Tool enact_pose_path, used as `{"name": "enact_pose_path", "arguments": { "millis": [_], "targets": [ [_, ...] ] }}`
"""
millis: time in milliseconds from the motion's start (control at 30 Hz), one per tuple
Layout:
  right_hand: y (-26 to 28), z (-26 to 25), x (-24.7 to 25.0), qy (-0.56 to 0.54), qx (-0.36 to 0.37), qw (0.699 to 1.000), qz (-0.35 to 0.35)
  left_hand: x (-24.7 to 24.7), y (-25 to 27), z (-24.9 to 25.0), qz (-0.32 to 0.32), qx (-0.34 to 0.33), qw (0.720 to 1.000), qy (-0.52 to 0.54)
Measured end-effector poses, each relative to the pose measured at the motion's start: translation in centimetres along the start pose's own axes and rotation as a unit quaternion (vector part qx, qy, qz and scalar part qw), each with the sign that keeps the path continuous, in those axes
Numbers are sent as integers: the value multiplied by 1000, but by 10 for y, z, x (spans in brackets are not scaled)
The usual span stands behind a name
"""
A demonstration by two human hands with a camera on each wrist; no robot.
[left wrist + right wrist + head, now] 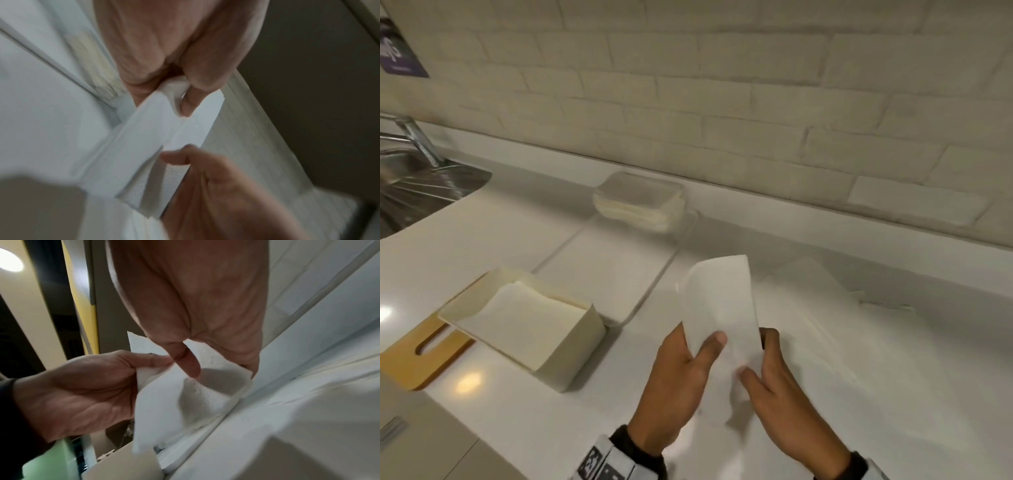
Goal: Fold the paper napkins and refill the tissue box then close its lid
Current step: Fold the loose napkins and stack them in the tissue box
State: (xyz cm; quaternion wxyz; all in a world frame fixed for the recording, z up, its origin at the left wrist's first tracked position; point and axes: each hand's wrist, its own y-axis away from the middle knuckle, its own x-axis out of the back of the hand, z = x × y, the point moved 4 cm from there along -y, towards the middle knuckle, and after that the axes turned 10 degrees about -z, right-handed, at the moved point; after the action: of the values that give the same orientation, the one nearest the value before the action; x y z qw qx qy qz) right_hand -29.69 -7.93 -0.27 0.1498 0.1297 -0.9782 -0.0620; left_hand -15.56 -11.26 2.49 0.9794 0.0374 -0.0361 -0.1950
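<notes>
Both hands hold one white folded paper napkin (719,301) upright above the counter. My left hand (681,380) pinches its lower left edge between thumb and fingers. My right hand (774,383) pinches its lower right edge. The napkin (164,146) is bent along its length, and its (174,399) layers gape apart. The cream tissue box (541,329) stands open at the left with folded napkins inside. Its wooden lid (417,353) with a slot lies flat beside it. Loose unfolded napkins (825,308) lie on the counter to the right.
A stack of clear plastic containers (640,202) stands by the brick wall. A white board (613,270) lies behind the tissue box. A steel sink (417,185) with a tap sits at the far left. The counter's front edge runs below the lid.
</notes>
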Motion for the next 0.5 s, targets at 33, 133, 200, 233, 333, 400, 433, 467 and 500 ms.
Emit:
{"name": "enact_pose_path", "arguments": {
  "millis": [33,133,200,233,333,400,433,467,500],
  "targets": [
    [-8,-11,-10,10,10,1000,-14,19,3,7,10,0,999,34],
    [-40,-49,-46,64,41,995,-57,101,11,26,77,-25,993,84],
    [-66,-77,-74,116,72,988,-72,166,20,41,128,-46,990,49],
    [-80,-92,-88,142,89,983,-75,199,24,49,152,-55,987,15],
    [-127,-130,-130,208,119,967,-85,286,33,63,204,-30,967,-149],
    [-158,-142,-158,251,107,956,-104,332,29,53,211,25,935,-283],
    [-171,-143,-172,279,93,948,-118,348,27,43,201,60,920,-332],
    [-180,-141,-186,314,77,937,-135,360,23,29,180,95,907,-368],
    [-187,-138,-198,355,64,921,-150,367,20,17,154,117,898,-394]
  ]
}}
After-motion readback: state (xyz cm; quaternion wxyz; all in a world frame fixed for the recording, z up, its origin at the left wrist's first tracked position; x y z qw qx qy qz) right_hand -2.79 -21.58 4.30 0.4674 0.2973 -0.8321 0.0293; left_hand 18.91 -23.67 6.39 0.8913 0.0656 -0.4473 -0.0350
